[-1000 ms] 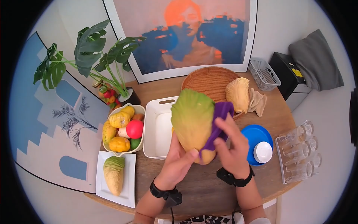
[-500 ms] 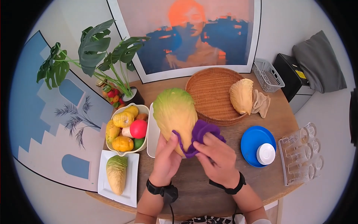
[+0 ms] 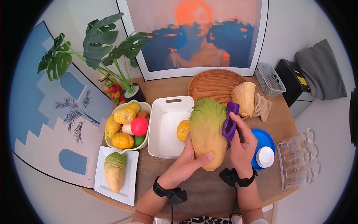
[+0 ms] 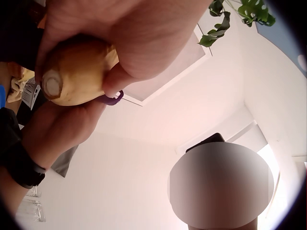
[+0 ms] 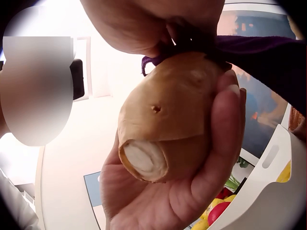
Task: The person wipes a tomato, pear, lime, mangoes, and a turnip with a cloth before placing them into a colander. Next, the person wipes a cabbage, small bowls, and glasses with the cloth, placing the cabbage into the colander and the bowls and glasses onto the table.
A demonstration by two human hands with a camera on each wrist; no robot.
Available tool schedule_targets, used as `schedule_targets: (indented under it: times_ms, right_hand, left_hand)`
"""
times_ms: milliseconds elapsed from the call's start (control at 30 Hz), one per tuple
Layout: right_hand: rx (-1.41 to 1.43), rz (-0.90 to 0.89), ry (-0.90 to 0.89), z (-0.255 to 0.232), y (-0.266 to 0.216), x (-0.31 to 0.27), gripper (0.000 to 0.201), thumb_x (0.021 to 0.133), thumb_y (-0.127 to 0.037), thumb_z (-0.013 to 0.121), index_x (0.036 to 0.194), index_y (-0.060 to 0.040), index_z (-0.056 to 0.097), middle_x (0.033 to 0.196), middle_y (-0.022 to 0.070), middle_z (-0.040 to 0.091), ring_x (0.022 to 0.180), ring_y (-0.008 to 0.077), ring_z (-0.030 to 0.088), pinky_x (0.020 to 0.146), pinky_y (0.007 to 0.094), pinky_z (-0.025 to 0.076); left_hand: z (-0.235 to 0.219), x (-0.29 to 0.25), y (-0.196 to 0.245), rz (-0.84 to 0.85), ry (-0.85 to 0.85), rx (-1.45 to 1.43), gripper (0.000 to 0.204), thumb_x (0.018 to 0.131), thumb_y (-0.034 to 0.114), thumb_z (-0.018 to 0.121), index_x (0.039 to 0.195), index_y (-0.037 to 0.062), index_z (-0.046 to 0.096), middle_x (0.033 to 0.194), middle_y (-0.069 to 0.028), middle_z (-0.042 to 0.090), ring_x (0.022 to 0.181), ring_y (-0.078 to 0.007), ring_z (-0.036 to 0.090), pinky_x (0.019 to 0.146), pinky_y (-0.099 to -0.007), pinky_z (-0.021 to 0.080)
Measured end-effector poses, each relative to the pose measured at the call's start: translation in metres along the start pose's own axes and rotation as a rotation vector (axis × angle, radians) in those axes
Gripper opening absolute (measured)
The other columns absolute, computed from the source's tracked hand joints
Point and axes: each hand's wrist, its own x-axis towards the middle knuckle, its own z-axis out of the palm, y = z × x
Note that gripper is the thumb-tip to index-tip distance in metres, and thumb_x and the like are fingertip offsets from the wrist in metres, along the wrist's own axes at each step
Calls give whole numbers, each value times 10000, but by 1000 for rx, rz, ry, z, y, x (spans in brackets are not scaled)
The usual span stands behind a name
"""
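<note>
A napa cabbage [image 3: 207, 125], green at the leafy top and pale yellow below, is held up over the table, tilted with its cut base toward me. My left hand [image 3: 186, 163] cradles its lower left side, with the thumb across the front. In the right wrist view the round white stem end of the cabbage [image 5: 168, 115] shows, with the fingers wrapped round it. My right hand [image 3: 243, 147] grips a purple cloth [image 3: 230, 127] against the cabbage's right side. Part of the cloth is hidden behind the cabbage and fingers.
Left of the hands stands a white bin [image 3: 158, 128] with a yellow item [image 3: 183, 130] inside. Beyond are a fruit bowl [image 3: 108, 140] and a plate [image 3: 128, 177] with a smaller cabbage. Rightward are a blue plate [image 3: 264, 137], glasses [image 3: 298, 164] and a wicker tray [image 3: 214, 84].
The cabbage has gone left over the bin, then back right, uncovering the bin again. The purple cloth has shifted from the cabbage's right side to its lower front and back to the right side.
</note>
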Motion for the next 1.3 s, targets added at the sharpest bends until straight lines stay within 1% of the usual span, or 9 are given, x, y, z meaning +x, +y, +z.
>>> schedule_targets:
  times_ms: [100, 167, 467, 733, 833, 1033, 1133, 1200, 1300]
  right_hand:
    - [-61, -113, -30, 2, 5, -3, 387, 870, 107, 549, 1244, 27, 609, 1349, 224, 561, 1231, 253, 565, 997, 308, 441]
    - [-6, -130, -29, 2, 1, -3, 386, 859, 107, 571, 1235, 33, 614, 1346, 229, 561, 1236, 258, 562, 998, 313, 441]
    - [71, -149, 13, -7, -6, -7, 316, 825, 115, 624, 1131, 48, 666, 1227, 216, 637, 1104, 246, 633, 929, 305, 482]
    - [-67, -267, 67, -10, -20, -9, 302, 745, 116, 682, 1033, 27, 693, 1047, 160, 669, 939, 223, 657, 832, 294, 500]
    - [-222, -433, -87, -2, -29, -16, 319, 638, 51, 732, 947, -21, 701, 956, 132, 633, 857, 304, 631, 788, 361, 506]
    - [-299, -627, -250, 24, -32, -28, 371, 625, 56, 711, 977, -59, 707, 974, 112, 639, 911, 322, 618, 807, 409, 501]
    - [-315, -565, -228, 13, -28, -19, 397, 640, 61, 706, 1020, -53, 706, 988, 121, 641, 940, 341, 612, 834, 419, 500]
    - [-345, -518, -60, 4, -21, -11, 416, 646, 65, 707, 1050, -35, 702, 1032, 146, 651, 972, 363, 617, 888, 424, 492]
    - [-248, -364, 41, -11, -7, 1, 361, 743, 97, 641, 1094, 20, 674, 1160, 204, 653, 1098, 349, 622, 960, 386, 465]
  left_hand:
    - [-9, 0, 0, 42, 17, -28, 796, 959, 168, 580, 1548, 66, 56, 1553, -126, 250, 1438, -238, 266, 1170, -403, 229]
    - [-11, -3, 13, 13, 45, -623, 753, 971, 187, 550, 1546, 54, 82, 1556, -147, 254, 1444, -257, 266, 1169, -419, 243]
    - [-27, -9, 0, 23, -182, -399, 798, 924, 245, 651, 1508, -10, 171, 1508, -124, 354, 1382, -249, 380, 1127, -417, 320]
    - [-14, -12, 7, 27, -144, -442, 819, 917, 283, 666, 1507, 2, 172, 1500, -134, 362, 1379, -260, 384, 1129, -416, 323]
    - [-16, -5, 12, 99, -68, -443, 768, 949, 303, 613, 1506, 7, 175, 1500, -137, 362, 1375, -266, 389, 1128, -420, 329]
    - [-31, -8, 10, 154, 97, -525, 643, 985, 317, 544, 1475, 1, 274, 1462, -175, 423, 1338, -304, 438, 1113, -442, 362]
    - [-25, -5, 11, 170, 102, -421, 687, 946, 250, 613, 1480, 0, 261, 1475, -166, 407, 1348, -294, 429, 1118, -431, 358]
    - [-24, -4, 11, 72, 27, -317, 812, 860, 113, 707, 1502, 26, 217, 1476, -114, 378, 1364, -230, 388, 1124, -387, 332]
    - [-23, 0, 13, -47, -99, -171, 952, 764, 82, 787, 1512, 26, 201, 1471, -100, 376, 1363, -206, 380, 1122, -365, 325]
